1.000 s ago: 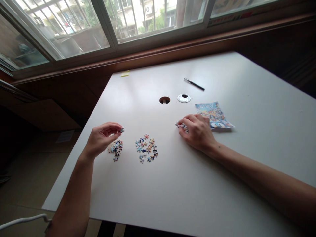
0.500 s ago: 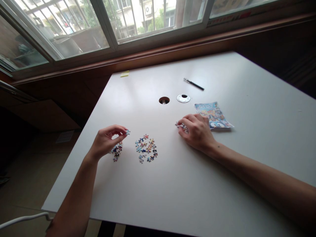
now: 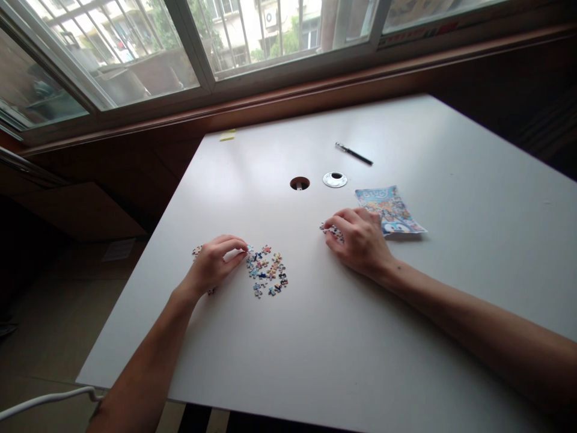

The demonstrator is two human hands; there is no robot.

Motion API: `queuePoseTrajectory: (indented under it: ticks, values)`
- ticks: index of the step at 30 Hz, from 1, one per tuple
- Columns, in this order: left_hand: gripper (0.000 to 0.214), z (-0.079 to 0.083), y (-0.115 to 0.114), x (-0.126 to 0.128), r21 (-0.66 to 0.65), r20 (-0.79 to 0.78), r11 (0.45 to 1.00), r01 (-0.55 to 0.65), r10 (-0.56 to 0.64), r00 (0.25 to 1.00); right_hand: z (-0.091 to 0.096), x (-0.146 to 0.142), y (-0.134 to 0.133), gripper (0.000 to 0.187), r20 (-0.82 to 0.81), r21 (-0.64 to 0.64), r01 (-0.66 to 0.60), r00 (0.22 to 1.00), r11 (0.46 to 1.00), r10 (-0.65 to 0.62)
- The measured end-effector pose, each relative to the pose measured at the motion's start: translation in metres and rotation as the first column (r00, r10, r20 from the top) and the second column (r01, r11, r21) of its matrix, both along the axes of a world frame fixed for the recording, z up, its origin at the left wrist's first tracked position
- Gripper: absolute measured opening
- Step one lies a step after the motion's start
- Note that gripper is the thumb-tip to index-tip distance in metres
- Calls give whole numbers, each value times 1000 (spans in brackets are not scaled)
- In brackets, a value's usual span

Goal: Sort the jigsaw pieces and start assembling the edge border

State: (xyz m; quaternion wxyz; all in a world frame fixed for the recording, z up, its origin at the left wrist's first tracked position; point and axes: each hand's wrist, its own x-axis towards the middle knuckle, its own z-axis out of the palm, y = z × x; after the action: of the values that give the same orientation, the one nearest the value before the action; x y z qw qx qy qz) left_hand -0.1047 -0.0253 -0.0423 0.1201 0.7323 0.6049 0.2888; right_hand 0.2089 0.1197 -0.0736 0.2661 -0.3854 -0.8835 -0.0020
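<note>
My left hand is low on the white table, thumb and fingers pinched on a small puzzle piece at the left edge of a loose pile of puzzle pieces. That hand covers most of a second pile; a few of its pieces show beside it. My right hand rests on the table with fingers curled over a small cluster of pieces, just left of a colourful picture sheet.
A round cable hole and its white cap lie beyond the hands. A black pen and a yellow note sit farther back, towards the window. The table's left edge drops to the floor.
My left hand has carried the pinched piece to the right and down, from above the left pile to the edge of the middle pile. The right hand has stayed put.
</note>
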Motion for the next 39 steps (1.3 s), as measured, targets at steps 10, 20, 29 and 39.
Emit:
queuePoseTrajectory:
  ticks: [10,20,29,39]
  values:
    - [13,-9,4,7,67,-141,998,-5,14,990,1,-1,0,16,1,-7,-2,1000,1000,2]
    - [18,-11,3,8,41,-162,999,-2,9,987,1,0,-1,15,-3,-5,-1,1000,1000,1]
    - [25,-10,2,8,3,-176,1000,13,-12,984,0,-1,-1,15,9,-4,7,1000,1000,-7]
    - [27,-8,3,6,-26,-145,998,50,-53,988,1,-1,-1,16,9,1,4,1000,1000,-4]
